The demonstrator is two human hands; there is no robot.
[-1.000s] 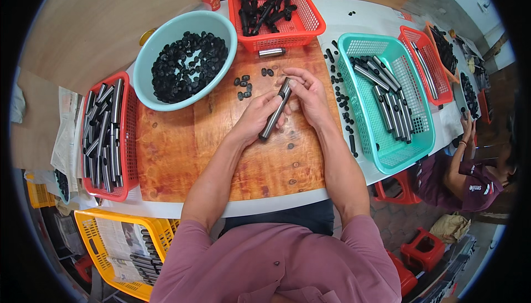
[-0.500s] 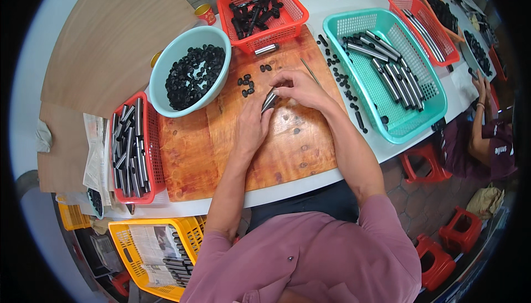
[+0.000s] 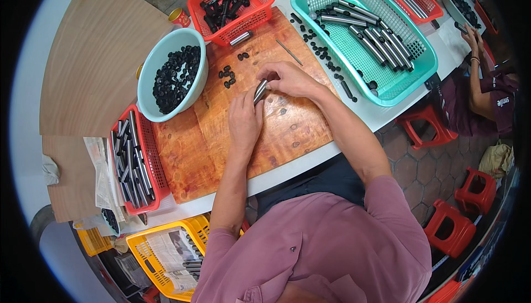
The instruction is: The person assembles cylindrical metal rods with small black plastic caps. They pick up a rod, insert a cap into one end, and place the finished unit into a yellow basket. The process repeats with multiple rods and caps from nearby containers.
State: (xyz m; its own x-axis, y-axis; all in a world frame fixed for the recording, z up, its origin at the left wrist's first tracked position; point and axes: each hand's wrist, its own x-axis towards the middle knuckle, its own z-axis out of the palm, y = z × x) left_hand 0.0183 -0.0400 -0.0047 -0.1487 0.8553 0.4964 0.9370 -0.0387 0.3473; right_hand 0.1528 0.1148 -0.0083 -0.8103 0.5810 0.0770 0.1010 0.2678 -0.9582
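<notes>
My left hand (image 3: 245, 119) is closed round a short shiny metal tube (image 3: 260, 92), held tilted above the wooden board (image 3: 193, 165). Bent fingers of my right hand (image 3: 291, 80) pinch at the tube's upper end; whether a small part is between them is hidden. Several small black caps (image 3: 227, 76) lie on the board beyond my left hand. Past my right hand rests a thin metal rod (image 3: 289, 52). Another metal tube (image 3: 241, 38) lies against the far red basket (image 3: 230, 33), which holds black parts.
A light-blue bowl (image 3: 145, 90) of black caps and a red basket (image 3: 156, 165) of metal tubes stand at left. At right is a green basket (image 3: 387, 97) with tubes, beside loose black caps (image 3: 323, 54). A co-worker's hand (image 3: 471, 40) shows far right; a yellow crate (image 3: 145, 253) sits below.
The view has turned and shifted, so the table's things sit elsewhere in the picture. Both hands stay together at the tube, with its end turned more toward the right fingers.
</notes>
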